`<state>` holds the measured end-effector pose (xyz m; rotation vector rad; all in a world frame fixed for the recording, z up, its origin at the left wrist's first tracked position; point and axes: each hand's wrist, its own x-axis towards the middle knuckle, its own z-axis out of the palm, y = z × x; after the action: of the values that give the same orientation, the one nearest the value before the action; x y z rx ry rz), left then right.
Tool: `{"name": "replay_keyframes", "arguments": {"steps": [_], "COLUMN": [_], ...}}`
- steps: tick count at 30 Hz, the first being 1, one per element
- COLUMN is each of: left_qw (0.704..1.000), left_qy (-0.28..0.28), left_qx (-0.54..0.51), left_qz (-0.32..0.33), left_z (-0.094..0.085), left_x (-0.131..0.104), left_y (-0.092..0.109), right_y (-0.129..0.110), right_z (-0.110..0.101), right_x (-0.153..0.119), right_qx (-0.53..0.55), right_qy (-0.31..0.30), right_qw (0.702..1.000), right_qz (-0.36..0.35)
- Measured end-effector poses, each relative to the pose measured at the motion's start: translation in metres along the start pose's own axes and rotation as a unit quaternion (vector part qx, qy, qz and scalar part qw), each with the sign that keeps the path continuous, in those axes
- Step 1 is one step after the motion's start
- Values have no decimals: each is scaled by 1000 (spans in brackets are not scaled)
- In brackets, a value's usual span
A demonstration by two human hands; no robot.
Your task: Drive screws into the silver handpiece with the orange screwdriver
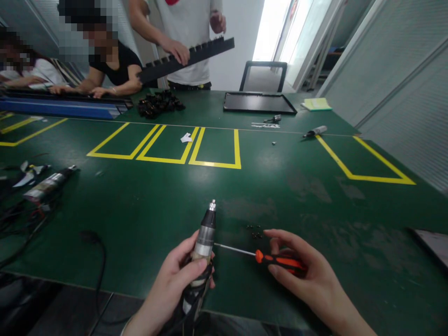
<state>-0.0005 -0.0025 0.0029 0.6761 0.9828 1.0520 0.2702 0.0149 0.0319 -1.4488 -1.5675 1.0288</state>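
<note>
My left hand [182, 270] is wrapped round a metal-bodied electric screwdriver [205, 240], its tip pointing up and away from me. To its right, my right hand [301, 266] has its thumb and fingers around the orange and black handle of a screwdriver [276, 260]. The thin shaft of that screwdriver points left and ends beside the electric tool's body; whether they touch is unclear. Several small dark screws [256, 235] lie on the green table [157, 200], just beyond the orange handle.
Another electric screwdriver [47, 184] and cables lie at the left. Across the table, a standing person holds a black strip [196, 58] over a pile of black parts [161, 103]. A black tray [259, 102] and yellow tape outlines [215, 164] are further back.
</note>
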Motion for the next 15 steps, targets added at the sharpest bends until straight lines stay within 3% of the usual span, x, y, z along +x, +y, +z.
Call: {"name": "replay_keyframes", "arguments": {"steps": [5,11,15], "left_qw": [1000,1000,1000], "left_qy": [6,9,8], "left_qx": [-1,-8,-4], "left_qz": [-1,-7,-5], "left_z": [2,3,2], "left_x": [1,3,3], "left_y": [2,2,1], "right_y": [-2,11,12], "right_z": [0,3,4], "right_x": [-1,-6,-5], "right_qx": [-11,104,71], "right_qy": [-11,-78,-74], "right_qw": [1000,990,993], "right_qz": [-4,55,53]}}
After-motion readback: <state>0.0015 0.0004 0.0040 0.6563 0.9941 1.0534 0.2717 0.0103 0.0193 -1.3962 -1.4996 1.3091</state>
